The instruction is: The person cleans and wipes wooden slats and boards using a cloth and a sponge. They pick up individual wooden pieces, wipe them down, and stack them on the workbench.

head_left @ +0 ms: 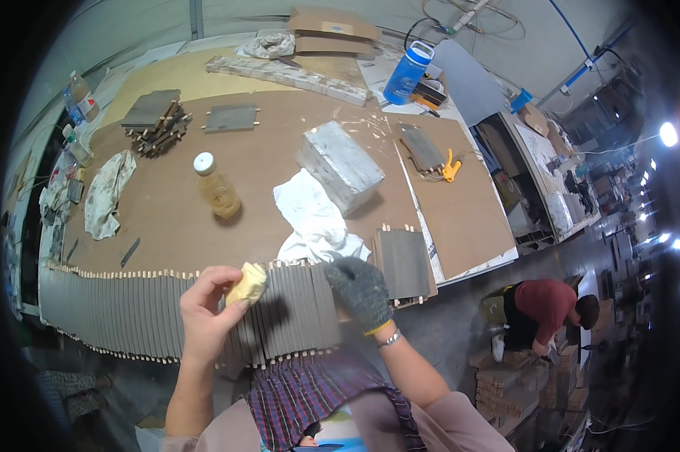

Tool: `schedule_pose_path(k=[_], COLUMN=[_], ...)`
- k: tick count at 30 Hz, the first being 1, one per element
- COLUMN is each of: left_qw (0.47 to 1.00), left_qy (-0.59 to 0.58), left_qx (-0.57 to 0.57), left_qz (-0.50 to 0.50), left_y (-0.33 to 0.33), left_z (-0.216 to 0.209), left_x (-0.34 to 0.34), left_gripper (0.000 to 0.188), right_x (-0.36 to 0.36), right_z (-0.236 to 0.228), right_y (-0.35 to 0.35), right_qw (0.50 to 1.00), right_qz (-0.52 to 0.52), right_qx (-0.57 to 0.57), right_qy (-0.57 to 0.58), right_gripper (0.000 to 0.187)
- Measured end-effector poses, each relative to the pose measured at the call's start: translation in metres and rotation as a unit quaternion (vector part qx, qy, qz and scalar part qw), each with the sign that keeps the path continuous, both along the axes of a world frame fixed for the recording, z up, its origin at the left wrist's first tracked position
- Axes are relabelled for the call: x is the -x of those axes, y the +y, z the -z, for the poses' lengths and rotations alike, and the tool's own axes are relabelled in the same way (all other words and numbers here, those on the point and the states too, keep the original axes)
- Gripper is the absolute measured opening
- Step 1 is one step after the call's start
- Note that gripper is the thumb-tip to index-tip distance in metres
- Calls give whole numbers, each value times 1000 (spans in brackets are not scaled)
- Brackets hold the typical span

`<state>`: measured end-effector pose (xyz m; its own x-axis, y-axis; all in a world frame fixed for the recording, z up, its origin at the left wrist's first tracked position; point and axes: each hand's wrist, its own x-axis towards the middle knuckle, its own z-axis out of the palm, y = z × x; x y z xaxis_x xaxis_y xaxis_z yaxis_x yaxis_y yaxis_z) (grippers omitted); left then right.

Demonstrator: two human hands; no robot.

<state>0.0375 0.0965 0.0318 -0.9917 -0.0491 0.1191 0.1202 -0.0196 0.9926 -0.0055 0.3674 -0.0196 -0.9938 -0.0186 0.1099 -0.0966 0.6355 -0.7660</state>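
My bare left hand [213, 303] is closed around a pale yellow sponge-like block [248, 285], over a long row of grey panels [159, 305] standing on edge. Short wooden pegs stick out of the panels' ends along both sides of the row. On my right hand [359, 292] is a dark grey knit glove with a yellow cuff. Its fingers bend over the upper corner of a blurred grey panel [344, 322] at the row's right end; the fingertips are partly hidden. A white cloth [315, 218] lies just beyond this hand, and stacked grey panels [402, 264] are to its right.
A whitish block [341, 167], a bottle of yellowish liquid [216, 187] and a stained rag [109, 194] rest on the brown tabletop [264, 158]. Farther off are a panel pile [155, 120], a blue bottle [408, 73] and a yellow clamp-like tool [451, 166]. Another person [543, 316] bends over stacks at right.
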Motion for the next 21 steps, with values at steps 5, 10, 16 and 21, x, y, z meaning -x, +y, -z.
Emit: schedule_pose_path(k=[5,10,16,21], left_qw=[985,955,921,901], left_qy=[-86,-130,-202,-238], left_qx=[-147,-265,-320,-344], left_qz=[-30,-8,91,112], left_y=[-22,-12,12,27], left_z=[6,15,20,31], left_x=[-1,-4,-7,-5], left_gripper=[34,32,31,31], right_x=[-32,-40,-53,-59], right_z=[1,17,26,32], right_y=[4,12,33,41], right_qw=[980,961,981,972], right_qz=[-43,-31,-69,-79], right_qx=[88,225,155,195], right_qy=[-172,-160,-92,-108], right_gripper=[26,35,27,26])
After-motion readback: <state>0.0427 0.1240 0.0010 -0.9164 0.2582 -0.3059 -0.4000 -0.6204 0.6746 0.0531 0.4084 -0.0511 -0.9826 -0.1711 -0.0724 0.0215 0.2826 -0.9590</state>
